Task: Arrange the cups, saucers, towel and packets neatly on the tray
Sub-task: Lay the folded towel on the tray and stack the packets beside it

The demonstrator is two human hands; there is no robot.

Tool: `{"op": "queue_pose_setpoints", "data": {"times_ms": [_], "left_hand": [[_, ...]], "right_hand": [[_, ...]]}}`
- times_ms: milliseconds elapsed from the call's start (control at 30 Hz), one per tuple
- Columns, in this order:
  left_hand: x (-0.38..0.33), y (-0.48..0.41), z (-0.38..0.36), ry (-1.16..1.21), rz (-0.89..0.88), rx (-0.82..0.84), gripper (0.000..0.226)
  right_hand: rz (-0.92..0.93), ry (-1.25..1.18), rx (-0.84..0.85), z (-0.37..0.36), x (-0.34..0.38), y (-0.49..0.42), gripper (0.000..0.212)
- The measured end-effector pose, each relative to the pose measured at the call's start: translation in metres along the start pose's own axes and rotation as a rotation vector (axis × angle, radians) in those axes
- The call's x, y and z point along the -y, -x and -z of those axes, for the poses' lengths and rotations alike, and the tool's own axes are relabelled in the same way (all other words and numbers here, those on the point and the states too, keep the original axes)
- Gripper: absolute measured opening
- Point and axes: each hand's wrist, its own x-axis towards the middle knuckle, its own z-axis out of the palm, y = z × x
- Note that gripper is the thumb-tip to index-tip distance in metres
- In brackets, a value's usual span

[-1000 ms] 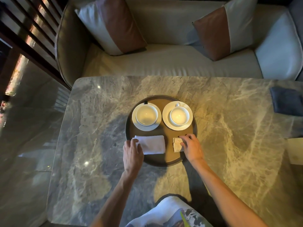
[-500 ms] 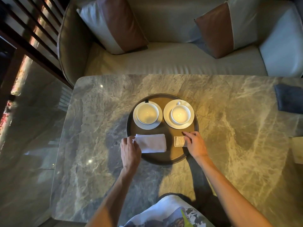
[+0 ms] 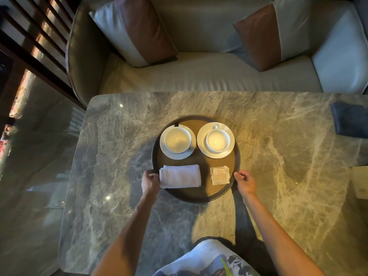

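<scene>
A round brown tray (image 3: pixel 199 197) lies on the marble table. At its far side stand two white cups on white saucers, the left cup (image 3: pixel 177 140) on the left saucer (image 3: pixel 169 154) and the right cup (image 3: pixel 218 140) on the right saucer (image 3: pixel 229 130). A folded white towel (image 3: pixel 180 176) lies at the near left and pale packets (image 3: pixel 220 175) at the near right. My left hand (image 3: pixel 150 181) grips the tray's left rim beside the towel. My right hand (image 3: pixel 245 182) grips the right rim, next to the packets.
The marble table (image 3: pixel 288 156) has a dark blue cloth (image 3: pixel 350 122) at its far right edge and a pale box (image 3: pixel 360 182) at the right. Beyond it stands a beige sofa (image 3: pixel 199 76) with two brown and white cushions. Wooden slats are at the left.
My left hand left the towel's corner and my right hand left the packets; both moved outward to the tray's rim. The packets now lie uncovered.
</scene>
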Motion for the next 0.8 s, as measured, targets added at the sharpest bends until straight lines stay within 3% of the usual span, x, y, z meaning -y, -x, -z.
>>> {"op": "queue_pose_setpoints", "data": {"times_ms": [233, 800], "left_hand": [[0.005, -0.005, 0.002, -0.005, -0.067, -0.075, 0.03], [0.011, -0.01, 0.005, -0.09, -0.118, -0.018, 0.033]], "right_hand": [[-0.044, 0.006, 0.034, 0.006, 0.0, 0.0, 0.013], [-0.034, 0.12, 0.05, 0.009, -0.004, 0.0, 0.021]]}}
